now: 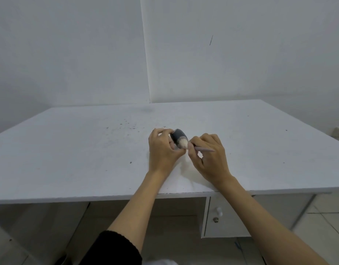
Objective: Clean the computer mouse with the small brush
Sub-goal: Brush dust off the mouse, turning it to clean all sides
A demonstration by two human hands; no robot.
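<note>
The desk (88,150) is big, white and speckled with dark bits, and everything is happening in the middle of it, a bit toward the near edge. Biggest risk I'd guess: the mouse (177,136) is tipped up in a fingertip hold, so a hard brush stroke could twist it loose and drop it onto the desk. Smaller worry is the brushed-off dust just landing on the top again, or the bristles splaying if pushed too hard.

The left hand (162,150) is curled, pinching the mouse from its left side. The right hand (208,155) sits just right of it, fingers pressed together around the brush (203,149), whose pale bristles touch the near right end of the mouse.
</note>
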